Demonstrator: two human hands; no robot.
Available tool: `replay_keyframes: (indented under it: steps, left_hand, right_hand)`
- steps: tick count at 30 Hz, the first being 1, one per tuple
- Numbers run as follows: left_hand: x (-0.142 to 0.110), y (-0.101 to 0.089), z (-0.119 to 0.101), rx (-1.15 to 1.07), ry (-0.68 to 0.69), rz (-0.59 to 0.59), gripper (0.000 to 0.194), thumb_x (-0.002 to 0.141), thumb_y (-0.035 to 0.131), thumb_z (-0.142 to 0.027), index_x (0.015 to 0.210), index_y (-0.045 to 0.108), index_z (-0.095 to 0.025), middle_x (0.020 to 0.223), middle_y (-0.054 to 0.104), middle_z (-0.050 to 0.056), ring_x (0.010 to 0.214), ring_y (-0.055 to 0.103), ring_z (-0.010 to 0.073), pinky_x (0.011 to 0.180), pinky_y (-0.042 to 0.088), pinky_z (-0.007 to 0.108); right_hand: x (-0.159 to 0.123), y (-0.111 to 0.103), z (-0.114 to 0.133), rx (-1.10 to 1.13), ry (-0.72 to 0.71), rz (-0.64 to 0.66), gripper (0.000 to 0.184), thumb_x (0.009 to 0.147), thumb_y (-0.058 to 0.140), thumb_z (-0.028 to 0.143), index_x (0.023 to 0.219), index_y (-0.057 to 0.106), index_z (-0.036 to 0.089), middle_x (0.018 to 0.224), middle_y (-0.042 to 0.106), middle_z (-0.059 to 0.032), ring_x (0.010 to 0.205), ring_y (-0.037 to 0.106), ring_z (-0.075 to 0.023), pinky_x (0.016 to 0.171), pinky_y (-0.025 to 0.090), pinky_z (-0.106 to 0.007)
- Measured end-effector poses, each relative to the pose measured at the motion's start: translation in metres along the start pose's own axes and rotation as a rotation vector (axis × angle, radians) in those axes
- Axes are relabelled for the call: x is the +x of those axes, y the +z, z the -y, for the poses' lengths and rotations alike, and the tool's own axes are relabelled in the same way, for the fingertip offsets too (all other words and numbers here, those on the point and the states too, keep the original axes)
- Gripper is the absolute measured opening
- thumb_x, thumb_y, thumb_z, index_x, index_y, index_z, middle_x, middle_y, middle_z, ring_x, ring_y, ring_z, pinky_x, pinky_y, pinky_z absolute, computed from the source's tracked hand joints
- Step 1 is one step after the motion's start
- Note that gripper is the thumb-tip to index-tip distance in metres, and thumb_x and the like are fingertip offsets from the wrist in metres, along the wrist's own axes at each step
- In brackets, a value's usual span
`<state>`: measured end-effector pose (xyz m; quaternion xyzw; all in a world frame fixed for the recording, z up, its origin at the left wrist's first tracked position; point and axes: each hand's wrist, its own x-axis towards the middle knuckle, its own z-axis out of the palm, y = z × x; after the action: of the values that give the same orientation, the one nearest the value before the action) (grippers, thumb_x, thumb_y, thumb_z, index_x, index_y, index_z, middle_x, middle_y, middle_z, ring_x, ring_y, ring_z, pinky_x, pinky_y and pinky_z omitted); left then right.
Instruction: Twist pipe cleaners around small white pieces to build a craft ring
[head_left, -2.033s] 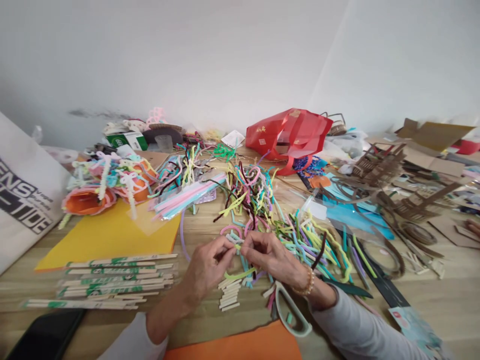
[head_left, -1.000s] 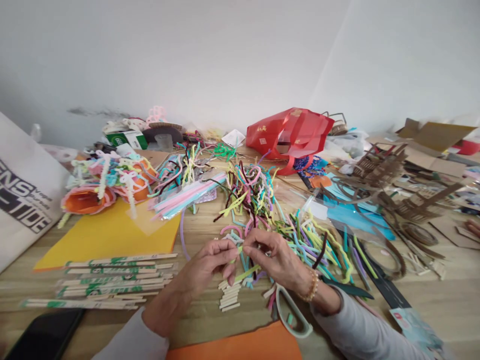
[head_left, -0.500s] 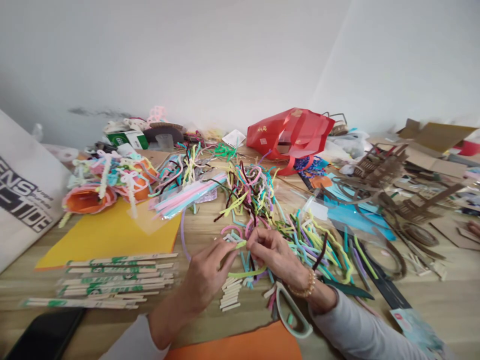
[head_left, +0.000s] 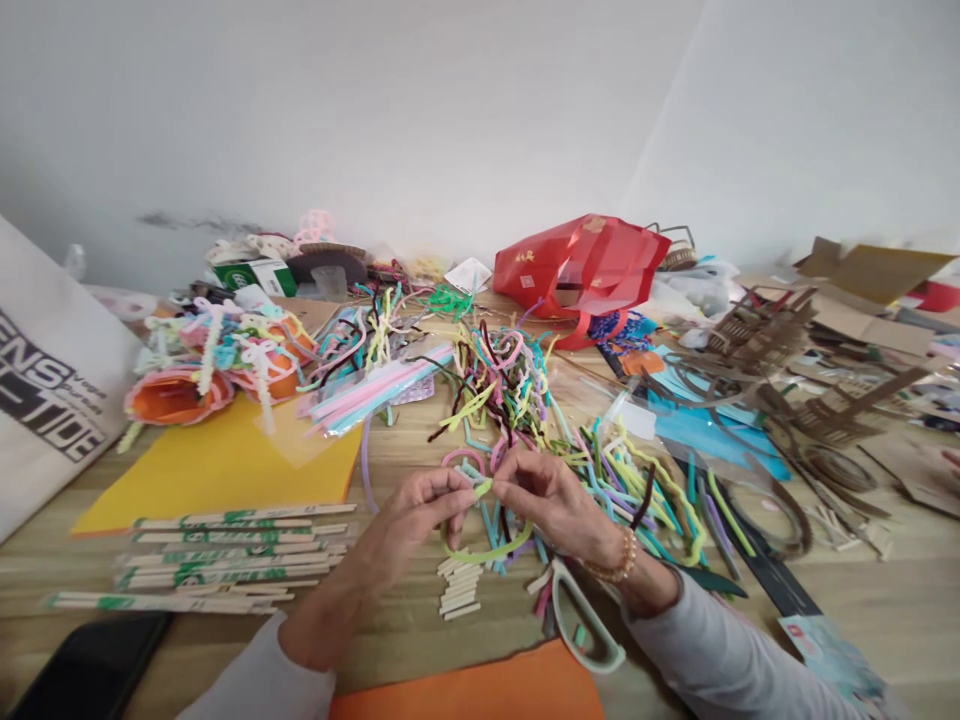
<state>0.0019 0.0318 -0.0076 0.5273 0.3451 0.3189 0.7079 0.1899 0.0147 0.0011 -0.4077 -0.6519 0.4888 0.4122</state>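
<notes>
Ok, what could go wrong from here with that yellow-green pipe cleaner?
The yellow-green pipe cleaner might slip, as the left hand and right hand pinch it only with the fingers.
Its curve seems to hang by the short pale sticks and could nudge them.
The right wrist might catch the pale looped handle lying close by.

Phone (head_left: 94, 665) before chopsticks (head_left: 225, 560), left of scissors (head_left: 589, 625); bag (head_left: 577, 270) behind.
</notes>
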Motion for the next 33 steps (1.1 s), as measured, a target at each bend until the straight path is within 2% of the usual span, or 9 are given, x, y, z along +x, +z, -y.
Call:
replay_keyframes:
  steps: [6,9,12,15,20,23,26,29,33]
  left_hand:
    - [-0.003,-0.004,0.002,-0.442,-0.222,0.156,0.030,0.065,0.077,-0.031,0.068,0.053,-0.014,0.047,0.041,-0.009,0.035,0.033,0.0016,0.037,0.028,0.015]
    - [-0.003,-0.006,0.003,-0.405,-0.221,0.165,0.029,0.066,0.076,-0.032,0.069,0.054,-0.014,0.047,0.044,-0.008,0.034,0.036,0.0022,0.037,0.030,0.016]
    - [-0.001,-0.007,0.003,-0.198,-0.143,0.115,0.025,0.070,0.072,-0.032,0.071,0.057,-0.013,0.049,0.052,-0.005,0.037,0.044,0.0050,0.041,0.036,0.018]
    - [0.000,-0.007,0.003,0.017,-0.051,0.070,0.022,0.073,0.069,-0.033,0.073,0.058,-0.013,0.056,0.059,-0.002,0.045,0.053,0.0087,0.047,0.041,0.020]
    - [-0.001,-0.005,0.000,0.218,0.011,0.035,0.023,0.075,0.066,-0.034,0.067,0.061,-0.013,0.053,0.057,-0.002,0.049,0.052,0.0095,0.051,0.041,0.021]
    - [-0.001,-0.010,-0.002,0.150,0.004,0.034,0.026,0.078,0.063,-0.036,0.066,0.060,-0.013,0.057,0.058,-0.001,0.050,0.052,0.0096,0.053,0.042,0.022]
    - [0.001,-0.019,-0.003,0.024,0.015,-0.077,0.024,0.082,0.059,-0.034,0.070,0.060,-0.013,0.061,0.059,-0.001,0.053,0.052,0.0087,0.054,0.041,0.020]
    - [0.001,-0.026,-0.001,-0.127,-0.009,-0.178,0.020,0.078,0.063,-0.031,0.070,0.058,-0.013,0.059,0.057,-0.002,0.051,0.050,0.0077,0.052,0.039,0.020]
    - [-0.004,-0.031,0.006,-0.154,-0.022,-0.179,0.020,0.077,0.063,-0.030,0.070,0.058,-0.013,0.060,0.057,-0.001,0.053,0.050,0.0090,0.052,0.039,0.020]
  right_hand:
    - [-0.003,-0.008,0.013,-0.151,-0.090,0.113,0.027,0.087,0.052,0.039,0.074,0.056,0.016,0.069,0.048,0.0000,0.063,0.042,-0.0111,0.058,0.034,-0.023]
    - [-0.003,-0.014,0.014,-0.081,-0.034,0.254,0.029,0.088,0.052,0.041,0.076,0.056,0.015,0.067,0.047,0.0010,0.059,0.040,-0.0094,0.054,0.032,-0.022]
    - [-0.001,-0.017,0.007,0.035,0.041,0.312,0.031,0.086,0.054,0.043,0.075,0.054,0.014,0.060,0.044,0.0034,0.052,0.036,-0.0073,0.049,0.029,-0.020]
    - [0.002,-0.015,-0.003,0.078,0.075,0.289,0.032,0.084,0.057,0.044,0.074,0.054,0.014,0.057,0.046,0.0043,0.049,0.038,-0.0066,0.047,0.030,-0.019]
    - [0.005,-0.007,-0.010,0.052,0.116,0.240,0.033,0.085,0.055,0.045,0.072,0.054,0.015,0.056,0.049,0.0035,0.048,0.043,-0.0074,0.047,0.032,-0.019]
    - [0.007,-0.006,-0.010,-0.019,0.095,0.166,0.038,0.090,0.044,0.045,0.068,0.052,0.016,0.058,0.048,0.0029,0.050,0.044,-0.0080,0.048,0.034,-0.020]
    - [0.008,-0.007,-0.012,-0.125,0.069,0.088,0.031,0.091,0.042,0.040,0.075,0.054,0.016,0.064,0.051,0.0023,0.054,0.046,-0.0090,0.050,0.037,-0.020]
    - [0.008,-0.009,-0.014,-0.343,-0.001,0.061,0.016,0.088,0.049,0.029,0.083,0.058,0.016,0.072,0.056,0.0006,0.063,0.050,-0.0107,0.058,0.039,-0.022]
    - [0.012,-0.012,-0.015,-0.645,-0.058,0.082,0.011,0.088,0.049,0.022,0.091,0.059,0.017,0.080,0.062,-0.0017,0.072,0.055,-0.0132,0.068,0.040,-0.024]
